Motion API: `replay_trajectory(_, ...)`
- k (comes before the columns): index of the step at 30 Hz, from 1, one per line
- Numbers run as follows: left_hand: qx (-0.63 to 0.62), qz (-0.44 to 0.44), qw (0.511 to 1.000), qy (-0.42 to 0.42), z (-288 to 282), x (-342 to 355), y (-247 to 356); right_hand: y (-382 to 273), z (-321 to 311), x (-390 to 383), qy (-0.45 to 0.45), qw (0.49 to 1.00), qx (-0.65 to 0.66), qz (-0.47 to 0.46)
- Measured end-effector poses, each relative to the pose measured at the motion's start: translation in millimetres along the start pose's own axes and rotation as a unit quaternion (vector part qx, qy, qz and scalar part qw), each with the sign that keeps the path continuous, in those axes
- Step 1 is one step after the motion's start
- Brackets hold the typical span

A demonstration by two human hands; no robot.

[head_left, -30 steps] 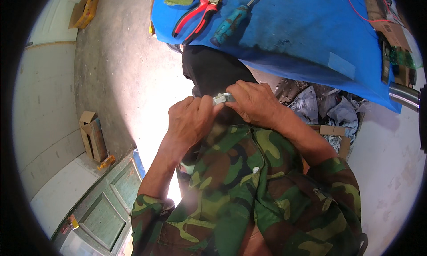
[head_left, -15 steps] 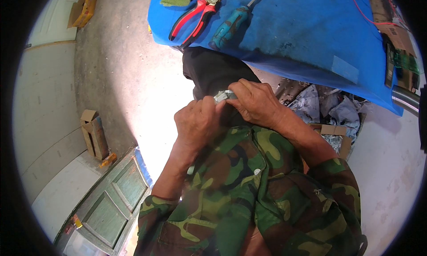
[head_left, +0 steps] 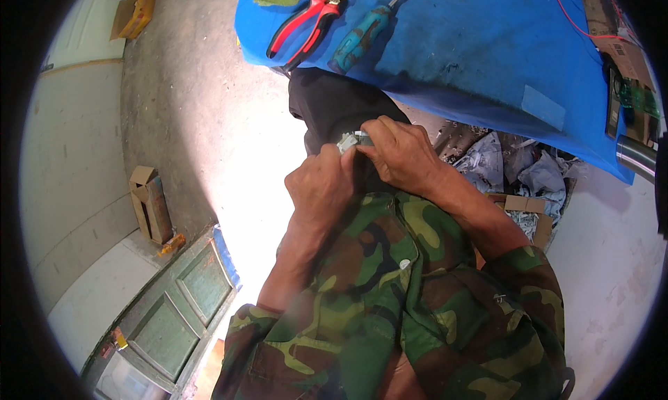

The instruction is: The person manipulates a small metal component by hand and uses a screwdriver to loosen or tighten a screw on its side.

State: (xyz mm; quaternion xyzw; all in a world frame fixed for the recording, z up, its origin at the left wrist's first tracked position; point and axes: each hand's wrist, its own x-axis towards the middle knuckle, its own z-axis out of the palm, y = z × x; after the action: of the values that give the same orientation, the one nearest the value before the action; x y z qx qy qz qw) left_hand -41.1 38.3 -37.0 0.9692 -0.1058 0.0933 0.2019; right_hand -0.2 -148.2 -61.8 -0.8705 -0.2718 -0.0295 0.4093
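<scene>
Seen from above, the person's two hands met just below the edge of a blue-covered counter (head_left: 487, 59), over a dark trouser knee. Between them sat a small white plastic part (head_left: 347, 142), pinched from both sides. The left hand (head_left: 321, 188) was curled narrow, its fingertips touching the part's left end. The right hand (head_left: 403, 153) was closed over the part's right end, thumb and forefinger bearing on it.

Compared with a second before, the hands had barely shifted against each other; the left hand sat slightly lower and closer in, and the part stayed gripped in the same spot. This suggested that the fiddly work on the part was ongoing, with nothing yet freed or set down.

On the counter, well apart from the hands, lay red-handled pliers (head_left: 300, 31) and, just beside them, a screwdriver (head_left: 362, 37) with a blue-green handle. A pale rectangular patch (head_left: 543, 108) showed on the blue cover. A green circuit board (head_left: 637, 97) lay at the counter's right edge.

On the floor at left stood an open brown cardboard box (head_left: 149, 205), upright and plain. A yellow box (head_left: 136, 10) lay at the top left. Under the counter at right sat crumpled paper (head_left: 515, 170) and torn brown cardboard (head_left: 529, 216). Any labels were too small to tell.
</scene>
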Motion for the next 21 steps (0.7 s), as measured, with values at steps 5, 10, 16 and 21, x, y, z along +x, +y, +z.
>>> replay_trajectory(5, -0.016, -0.05, 0.998, -0.017, 3.7, -5.8, 4.1, -1.2, 2.8, -1.3, 0.007, 1.0, -0.008, 0.004)
replay_trajectory(10, -0.055, -0.093, 0.994, -0.002, 11.5, -12.9, 8.3, -5.1, 8.3, -4.9, 0.024, 0.999, -0.012, 0.022)
replay_trajectory(16, -0.115, -0.125, 0.985, 0.016, 25.4, -18.9, 11.5, -9.5, 12.4, -6.8, 0.046, 0.997, -0.037, 0.04)
replay_trajectory(21, -0.105, -0.147, 0.983, 0.023, 18.1, -22.9, 14.9, -16.1, 15.3, -2.5, 0.045, 0.998, -0.022, 0.03)
